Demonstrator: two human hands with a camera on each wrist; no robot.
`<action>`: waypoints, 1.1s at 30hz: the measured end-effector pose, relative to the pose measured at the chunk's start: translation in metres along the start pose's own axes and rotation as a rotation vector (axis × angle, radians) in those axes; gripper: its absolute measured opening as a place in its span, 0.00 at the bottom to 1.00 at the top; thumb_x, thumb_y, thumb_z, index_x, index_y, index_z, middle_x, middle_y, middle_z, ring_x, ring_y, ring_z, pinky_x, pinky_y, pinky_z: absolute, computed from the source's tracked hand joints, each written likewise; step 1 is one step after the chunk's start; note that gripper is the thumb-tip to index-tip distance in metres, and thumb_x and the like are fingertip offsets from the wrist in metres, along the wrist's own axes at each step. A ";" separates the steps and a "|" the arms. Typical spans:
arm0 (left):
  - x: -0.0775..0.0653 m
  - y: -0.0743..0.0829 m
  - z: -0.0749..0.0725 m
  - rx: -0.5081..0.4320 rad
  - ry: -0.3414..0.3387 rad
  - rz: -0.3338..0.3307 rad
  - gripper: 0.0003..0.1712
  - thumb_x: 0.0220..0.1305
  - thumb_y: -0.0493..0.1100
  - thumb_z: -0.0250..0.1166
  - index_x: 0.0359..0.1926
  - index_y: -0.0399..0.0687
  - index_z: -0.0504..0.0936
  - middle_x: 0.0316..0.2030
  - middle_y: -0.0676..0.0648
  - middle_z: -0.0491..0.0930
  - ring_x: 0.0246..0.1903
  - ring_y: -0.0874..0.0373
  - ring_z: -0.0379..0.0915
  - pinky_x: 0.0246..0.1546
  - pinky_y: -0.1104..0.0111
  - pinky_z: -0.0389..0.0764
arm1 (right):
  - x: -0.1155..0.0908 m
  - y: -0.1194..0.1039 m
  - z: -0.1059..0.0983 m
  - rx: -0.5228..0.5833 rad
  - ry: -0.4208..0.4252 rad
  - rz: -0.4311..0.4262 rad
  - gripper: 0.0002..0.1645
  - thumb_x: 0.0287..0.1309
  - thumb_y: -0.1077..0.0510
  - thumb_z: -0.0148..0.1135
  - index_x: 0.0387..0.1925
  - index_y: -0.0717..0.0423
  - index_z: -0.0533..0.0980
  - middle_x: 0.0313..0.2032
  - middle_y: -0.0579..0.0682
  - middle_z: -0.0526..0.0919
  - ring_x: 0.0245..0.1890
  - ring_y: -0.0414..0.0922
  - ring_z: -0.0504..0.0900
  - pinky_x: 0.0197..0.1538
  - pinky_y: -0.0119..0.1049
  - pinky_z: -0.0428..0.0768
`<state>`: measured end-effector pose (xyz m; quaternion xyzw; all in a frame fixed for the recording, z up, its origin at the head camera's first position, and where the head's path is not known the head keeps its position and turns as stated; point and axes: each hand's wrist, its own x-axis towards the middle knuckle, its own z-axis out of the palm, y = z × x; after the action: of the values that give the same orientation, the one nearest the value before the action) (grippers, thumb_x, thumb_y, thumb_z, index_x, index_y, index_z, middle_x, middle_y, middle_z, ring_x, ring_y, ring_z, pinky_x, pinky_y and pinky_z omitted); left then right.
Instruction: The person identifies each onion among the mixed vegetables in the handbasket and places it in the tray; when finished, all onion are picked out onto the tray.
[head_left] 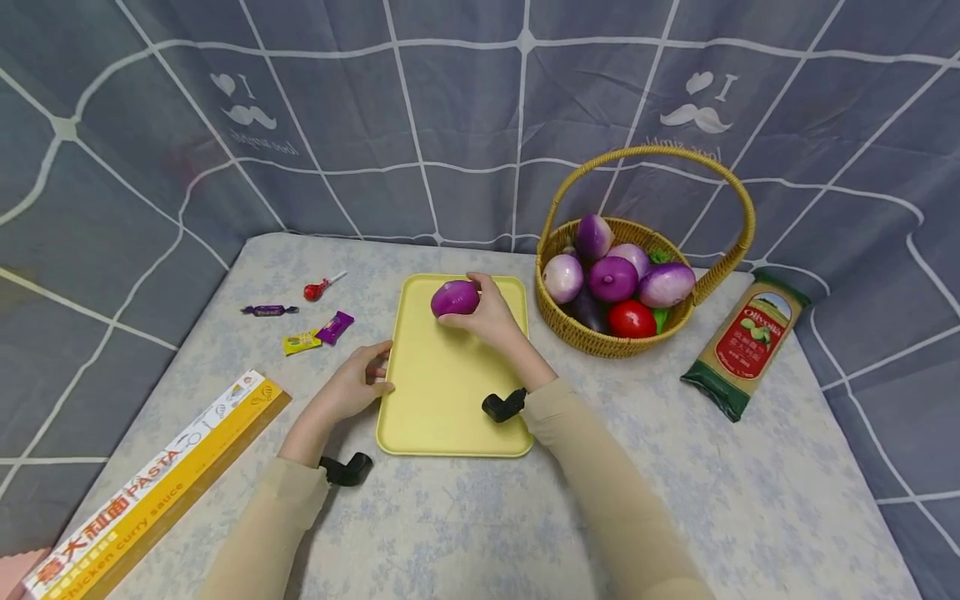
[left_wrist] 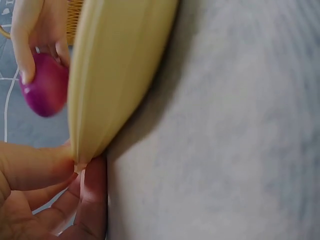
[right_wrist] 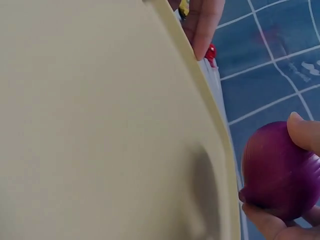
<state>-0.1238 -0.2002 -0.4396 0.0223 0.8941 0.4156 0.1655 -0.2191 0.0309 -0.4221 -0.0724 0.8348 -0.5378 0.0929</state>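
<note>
A purple onion point(head_left: 454, 297) is held by my right hand point(head_left: 491, 318) over the far part of a yellow tray point(head_left: 442, 392). In the right wrist view, thumb and fingers grip the onion point(right_wrist: 280, 170) from opposite sides, and its shadow falls on the tray point(right_wrist: 110, 125). My left hand point(head_left: 351, 385) is at the tray's left edge. The left wrist view shows its thumb and fingers point(left_wrist: 92, 190) pinching the tray's rim point(left_wrist: 90, 150).
Right of the tray stands a wicker basket point(head_left: 600, 343) of onions, eggplant and a tomato point(head_left: 632, 319). Beyond it lies a pasta bag point(head_left: 753, 337). At left are a lollipop point(head_left: 315, 291), wrapped candies point(head_left: 334, 327) and a long pasta box point(head_left: 161, 483). A curtain point(head_left: 465, 108) hangs behind.
</note>
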 end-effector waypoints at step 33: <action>0.001 -0.003 0.002 -0.006 0.009 -0.027 0.42 0.66 0.33 0.63 0.76 0.41 0.54 0.66 0.35 0.63 0.53 0.45 0.70 0.54 0.57 0.73 | 0.018 -0.001 0.033 -0.235 -0.065 0.012 0.59 0.47 0.56 0.78 0.75 0.56 0.53 0.71 0.58 0.63 0.69 0.55 0.67 0.70 0.49 0.67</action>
<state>-0.1238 -0.2002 -0.4438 0.0077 0.8939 0.4160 0.1671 -0.2285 -0.0025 -0.4359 -0.0953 0.8891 -0.4330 0.1139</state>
